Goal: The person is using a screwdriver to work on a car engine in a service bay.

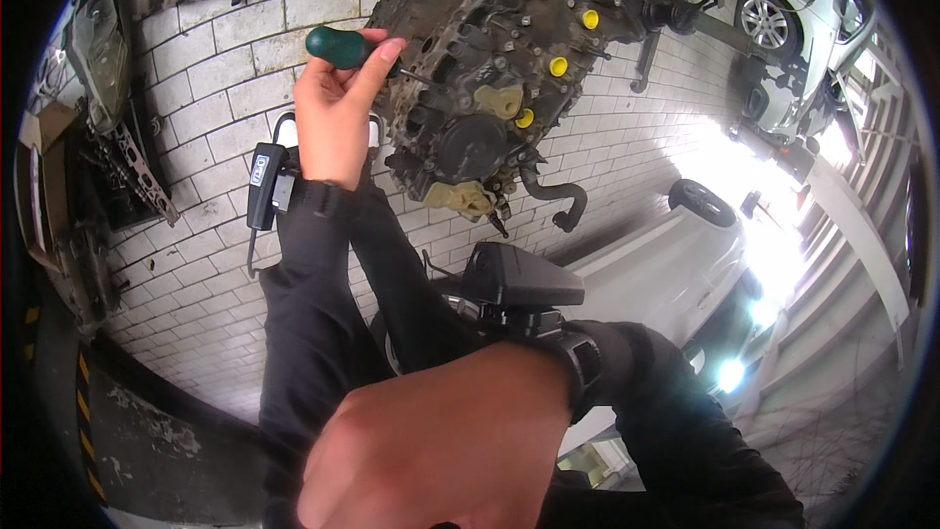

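Up at the top, the left hand (333, 122) is closed around the green handle of a screwdriver (343, 47), thumb and fingers wrapped over it, and the thin shaft runs right into the dirty engine (490, 69) lying on the paved floor (225, 78); the tip is lost among the grimy parts, so where it sits cannot be made out. The right hand (441, 441) fills the lower middle, seen from the back, with its fingers curled under and cut off by the lower edge: whether it holds anything I cannot tell. Each wrist carries one dark device on a strap, two in all (266, 181). Three yellow caps (558, 66) show on the engine, and one black hose (553, 198) curls below it. One white car (783, 20) stands at the upper right, partly cut off and washed out by glare
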`<state>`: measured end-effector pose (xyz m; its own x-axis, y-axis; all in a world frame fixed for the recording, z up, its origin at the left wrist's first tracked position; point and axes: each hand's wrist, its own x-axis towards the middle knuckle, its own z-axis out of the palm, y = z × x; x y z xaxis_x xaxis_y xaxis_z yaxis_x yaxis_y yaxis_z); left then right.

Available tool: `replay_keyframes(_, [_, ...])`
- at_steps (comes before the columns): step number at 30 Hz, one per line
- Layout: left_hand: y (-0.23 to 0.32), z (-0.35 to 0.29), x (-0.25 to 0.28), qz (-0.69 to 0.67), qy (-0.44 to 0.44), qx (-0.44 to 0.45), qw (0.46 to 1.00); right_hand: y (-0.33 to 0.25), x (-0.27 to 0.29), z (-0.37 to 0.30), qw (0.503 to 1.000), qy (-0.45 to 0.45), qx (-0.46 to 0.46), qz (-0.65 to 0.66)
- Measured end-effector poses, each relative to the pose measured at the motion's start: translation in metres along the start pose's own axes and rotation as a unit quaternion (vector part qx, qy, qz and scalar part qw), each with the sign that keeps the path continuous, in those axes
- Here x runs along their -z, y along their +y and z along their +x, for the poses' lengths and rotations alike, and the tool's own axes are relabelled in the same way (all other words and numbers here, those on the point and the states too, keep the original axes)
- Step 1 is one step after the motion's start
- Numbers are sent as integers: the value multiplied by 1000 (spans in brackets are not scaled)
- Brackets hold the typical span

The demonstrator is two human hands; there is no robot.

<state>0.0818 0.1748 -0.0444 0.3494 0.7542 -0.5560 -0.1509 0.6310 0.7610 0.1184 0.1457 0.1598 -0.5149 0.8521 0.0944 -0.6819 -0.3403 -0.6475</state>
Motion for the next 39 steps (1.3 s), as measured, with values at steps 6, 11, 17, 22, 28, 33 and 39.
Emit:
replay_keyframes(6, [33,-24,-6,27,77,-109,991,-36,-17,-5,994,47,52,-81])
replay_keyframes(11, [89,-96,66,136,143,-142,970,-108,-51,-81,937,260,-17,-233])
replay_keyframes(17, [157,-251,253,365,170,-211,891,-187,-149,-235,677,617,5,-401])
replay_keyframes(22, [171,-389,360,605,284,-134,731,-237,-240,-370,478,740,110,-461])
replay_keyframes(28, [137,-428,369,420,285,-90,857,-236,-338,-475,279,763,167,-559])
replay_keyframes(33, [152,-375,304,384,232,-103,888,-231,-413,-549,140,773,1,-619])
replay_keyframes(39, [186,-328,326,301,201,-224,905,-344,-549,-790,-91,743,74,-659])
